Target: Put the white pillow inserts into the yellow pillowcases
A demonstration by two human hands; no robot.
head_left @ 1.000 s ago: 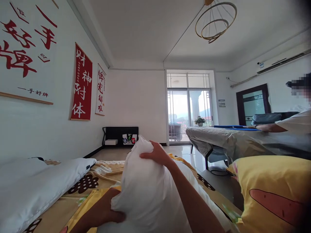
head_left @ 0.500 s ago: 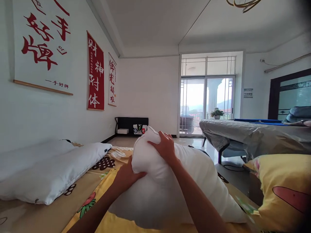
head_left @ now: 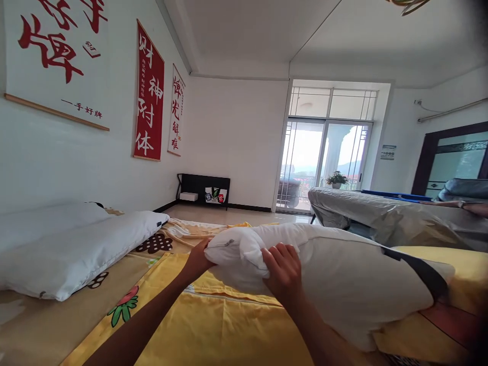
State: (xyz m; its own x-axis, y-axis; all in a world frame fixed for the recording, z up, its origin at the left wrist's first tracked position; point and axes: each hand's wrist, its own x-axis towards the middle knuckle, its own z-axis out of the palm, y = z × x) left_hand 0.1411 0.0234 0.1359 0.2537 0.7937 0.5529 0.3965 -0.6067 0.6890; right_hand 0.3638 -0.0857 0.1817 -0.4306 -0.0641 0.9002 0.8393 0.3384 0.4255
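A plump white pillow (head_left: 343, 274) lies across the right half of the head view, with a dark strip near its right end. My left hand (head_left: 199, 260) is closed on its left corner, beside a small zipper end. Bunched white fabric sits in my right hand (head_left: 282, 267), which is closed round the same pillow a little further right. Below both hands spreads a yellow cloth cover (head_left: 217, 330) with a long seam or opening near its far side. The tips of my left fingers are hidden behind the pillow.
Two white pillows (head_left: 95, 249) lie on the patterned bedding (head_left: 110, 272) at the left. A yellow pillow (head_left: 438, 254) is partly covered at the right. Beyond stand a plastic-wrapped table (head_left: 400, 216), a black low shelf (head_left: 204, 188) and a glass sliding door (head_left: 324, 157).
The pillow has swung down and to the right, uncovering the yellow cloth. My right hand has moved lower and grips bunched fabric; my left keeps hold of the corner. The view has tilted.
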